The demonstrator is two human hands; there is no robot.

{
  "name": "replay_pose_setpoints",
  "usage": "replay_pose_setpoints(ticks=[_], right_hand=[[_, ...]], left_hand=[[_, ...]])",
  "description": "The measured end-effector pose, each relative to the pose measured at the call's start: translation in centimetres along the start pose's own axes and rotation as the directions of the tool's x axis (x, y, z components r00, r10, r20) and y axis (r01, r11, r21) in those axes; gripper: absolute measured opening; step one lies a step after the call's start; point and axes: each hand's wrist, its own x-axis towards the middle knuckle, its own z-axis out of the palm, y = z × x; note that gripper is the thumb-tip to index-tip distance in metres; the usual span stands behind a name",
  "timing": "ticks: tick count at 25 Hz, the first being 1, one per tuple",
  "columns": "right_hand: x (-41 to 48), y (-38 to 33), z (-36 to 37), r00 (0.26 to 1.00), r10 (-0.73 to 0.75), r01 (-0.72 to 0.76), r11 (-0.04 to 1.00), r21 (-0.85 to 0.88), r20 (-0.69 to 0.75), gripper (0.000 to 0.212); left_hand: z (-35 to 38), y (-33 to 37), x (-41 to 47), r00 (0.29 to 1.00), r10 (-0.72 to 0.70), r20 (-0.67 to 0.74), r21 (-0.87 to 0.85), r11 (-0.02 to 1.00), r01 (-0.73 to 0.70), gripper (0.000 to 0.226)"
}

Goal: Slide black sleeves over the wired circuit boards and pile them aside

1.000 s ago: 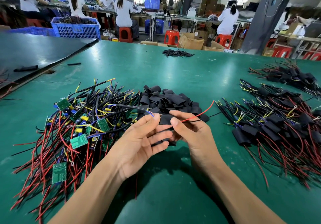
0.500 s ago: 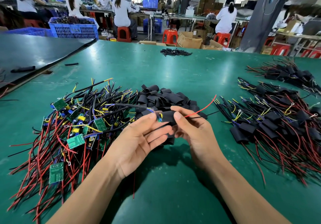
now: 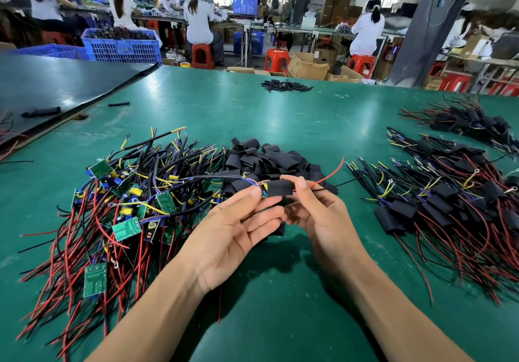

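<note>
Risk: the flat, matte black sleeve [image 3: 279,187] covers most of the small green circuit board [image 3: 264,193], one corner showing at its left end. Your left hand [image 3: 230,229] pinches that end, your right hand [image 3: 320,215] pinches the other, both raised over the smooth green table mat [image 3: 280,114]. Push crooked and the soft tube could snag on components or kink the thin red wire [image 3: 329,174] trailing right.

Workers in white [image 3: 198,21] sit on red stools [image 3: 202,57]. A blue crate [image 3: 123,48] and cardboard boxes [image 3: 307,66] stand beyond the green table [image 3: 224,108].
</note>
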Motion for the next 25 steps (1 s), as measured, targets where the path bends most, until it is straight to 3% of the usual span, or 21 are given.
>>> replay_pose_setpoints(ticks=[5, 11, 16, 19, 21, 23, 25], right_hand=[[-0.2, 0.2, 0.2, 1.0, 0.003, -0.003, 1.0, 0.008, -0.015, 0.03], [-0.4, 0.4, 0.9, 0.999, 0.013, -0.012, 1.0, 0.019, -0.051, 0.037], [-0.4, 0.4, 0.6, 0.999, -0.024, 0.022, 0.998, -0.059, -0.029, 0.028], [-0.3, 0.3, 0.1, 0.993, -0.088, 0.077, 0.988, -0.137, -0.076, 0.012], [-0.1, 0.2, -0.4, 0.988, -0.116, 0.098, 0.98, -0.172, -0.098, 0.012], [0.1, -0.1, -0.5, 0.992, -0.067, 0.05, 0.987, -0.15, -0.108, 0.014], [0.3, -0.2, -0.4, 0.992, 0.04, -0.05, 0.995, -0.088, -0.121, 0.032]], left_hand=[[0.0, -0.1, -0.2, 0.998, -0.009, 0.059, 0.014, 1.0, 0.008, 0.014], [-0.1, -0.5, -0.1, 1.0, 0.009, 0.023, -0.001, 1.0, -0.009, 0.018], [-0.2, -0.4, 0.0, 1.0, 0.021, -0.007, 0.019, 1.0, -0.021, 0.009], [-0.2, -0.4, 0.2, 0.998, 0.048, -0.028, 0.134, 0.99, -0.044, 0.031], [-0.2, -0.5, 0.2, 0.994, 0.103, -0.037, 0.193, 0.977, -0.094, 0.032], [-0.2, -0.8, 0.0, 0.984, 0.172, -0.037, 0.239, 0.958, -0.158, 0.02], [-0.3, -1.1, 0.0, 0.973, 0.225, -0.054, 0.284, 0.938, -0.201, 0.014]])
